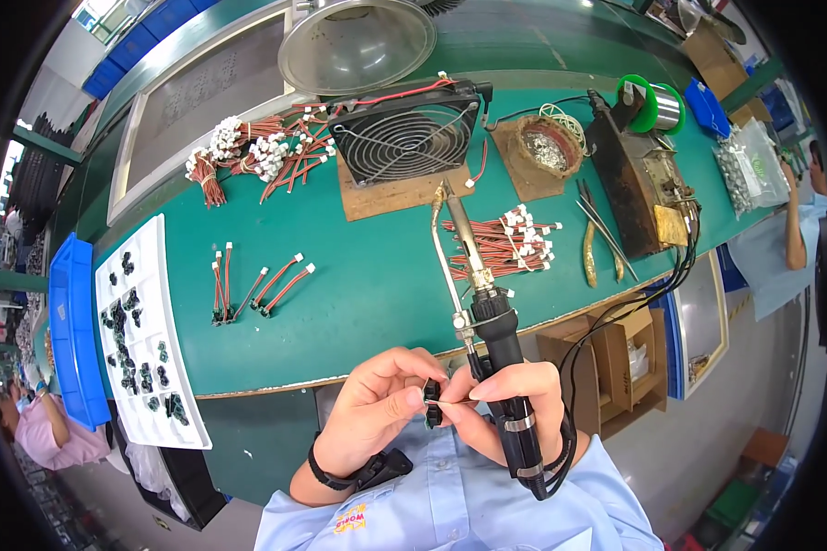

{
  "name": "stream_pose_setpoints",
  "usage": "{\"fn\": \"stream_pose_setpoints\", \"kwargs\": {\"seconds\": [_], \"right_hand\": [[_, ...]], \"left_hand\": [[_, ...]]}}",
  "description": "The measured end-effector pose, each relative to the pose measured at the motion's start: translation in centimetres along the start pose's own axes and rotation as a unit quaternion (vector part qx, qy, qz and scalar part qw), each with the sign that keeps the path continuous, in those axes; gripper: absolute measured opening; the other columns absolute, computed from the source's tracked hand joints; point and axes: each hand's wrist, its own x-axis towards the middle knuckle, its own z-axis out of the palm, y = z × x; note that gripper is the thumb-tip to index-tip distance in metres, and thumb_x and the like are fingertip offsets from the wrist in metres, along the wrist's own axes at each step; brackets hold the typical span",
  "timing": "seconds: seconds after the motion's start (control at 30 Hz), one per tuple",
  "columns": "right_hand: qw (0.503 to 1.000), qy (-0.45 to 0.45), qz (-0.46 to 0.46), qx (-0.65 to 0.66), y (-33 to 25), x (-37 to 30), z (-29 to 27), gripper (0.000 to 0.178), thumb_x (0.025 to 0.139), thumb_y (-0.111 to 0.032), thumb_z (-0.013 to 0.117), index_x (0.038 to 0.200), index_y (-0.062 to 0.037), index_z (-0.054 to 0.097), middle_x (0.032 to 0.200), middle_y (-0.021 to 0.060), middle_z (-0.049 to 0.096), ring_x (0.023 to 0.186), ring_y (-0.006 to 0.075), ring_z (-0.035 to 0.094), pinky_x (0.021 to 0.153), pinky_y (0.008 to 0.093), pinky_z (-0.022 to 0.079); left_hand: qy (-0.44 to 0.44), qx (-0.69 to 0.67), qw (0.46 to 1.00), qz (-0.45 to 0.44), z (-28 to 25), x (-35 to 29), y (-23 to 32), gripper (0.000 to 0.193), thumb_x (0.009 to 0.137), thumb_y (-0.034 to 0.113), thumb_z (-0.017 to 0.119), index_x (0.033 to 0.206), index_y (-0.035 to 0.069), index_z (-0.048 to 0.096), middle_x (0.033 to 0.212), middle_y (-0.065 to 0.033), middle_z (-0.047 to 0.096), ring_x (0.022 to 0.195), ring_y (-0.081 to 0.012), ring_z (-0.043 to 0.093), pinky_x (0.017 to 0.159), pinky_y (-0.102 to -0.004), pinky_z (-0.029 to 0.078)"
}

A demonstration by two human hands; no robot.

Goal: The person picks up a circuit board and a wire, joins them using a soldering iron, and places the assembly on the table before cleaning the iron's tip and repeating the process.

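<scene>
Black part (pixel 433 391) — partly hidden by fingers (pixel 404 365); blue shirt (pixel 427 505), cut off below

We see black fan (pixel 404 138) on bench (pixel 340 321). Behind fan: metal dome (pixel 351 50). Well left: blue tray (pixel 75 335). Far right: clear bag (pixel 770 174), co-worker (pixel 804 225). Right, nearer us: cardboard box (pixel 610 375).

I got bright, fairly even light around the right hand (pixel 538 386), pale highlights on the metal dome (pixel 358 46) beyond its grip, and straight edges bowing toward the darkened rim.
</scene>
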Motion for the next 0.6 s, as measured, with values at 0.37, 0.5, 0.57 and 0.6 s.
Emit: {"fn": "stream_pose_setpoints", "kwargs": {"seconds": [0.37,0.5,0.57,0.6], "right_hand": [[1.000,0.008,-0.005,0.012,0.29,-0.14,-0.06,0.043,0.077,0.011,0.062,0.106,-0.0066,0.035,0.076,0.0198,0.059,0.063,0.0210,0.062,0.055,0.0317,0.052],[1.000,0.013,-0.016,0.018,0.40,0.00,-0.10,0.042,0.077,0.011,0.062,0.106,-0.0060,0.036,0.076,0.0199,0.059,0.063,0.0210,0.063,0.055,0.0315,0.052],[1.000,0.017,-0.019,0.014,0.41,0.01,-0.13,0.042,0.077,0.011,0.062,0.105,-0.0053,0.036,0.076,0.0197,0.059,0.063,0.0211,0.063,0.055,0.0313,0.052],[1.000,0.018,-0.020,0.012,0.43,0.01,-0.15,0.042,0.077,0.011,0.062,0.105,-0.0050,0.036,0.076,0.0196,0.059,0.063,0.0211,0.063,0.055,0.0313,0.052]], "left_hand": [[0.010,-0.007,1.000,-0.005,0.41,0.02,-0.10,0.022,0.088,0.015,0.058,0.104,0.000,0.055,0.099,-0.0074,0.054,0.087,-0.0139,0.052,0.074,-0.0268,0.042],[0.011,0.002,1.000,-0.003,0.22,0.04,-0.26,0.022,0.088,0.016,0.058,0.103,0.000,0.055,0.098,-0.0075,0.054,0.087,-0.0142,0.052,0.074,-0.0268,0.042],[0.012,0.004,1.000,-0.003,0.24,0.06,-0.27,0.022,0.088,0.016,0.058,0.103,0.000,0.055,0.098,-0.0076,0.054,0.087,-0.0143,0.052,0.074,-0.0268,0.042],[0.014,0.004,1.000,-0.004,0.32,0.07,-0.24,0.022,0.088,0.016,0.058,0.103,0.000,0.055,0.098,-0.0076,0.054,0.087,-0.0142,0.052,0.074,-0.0265,0.042]]}}
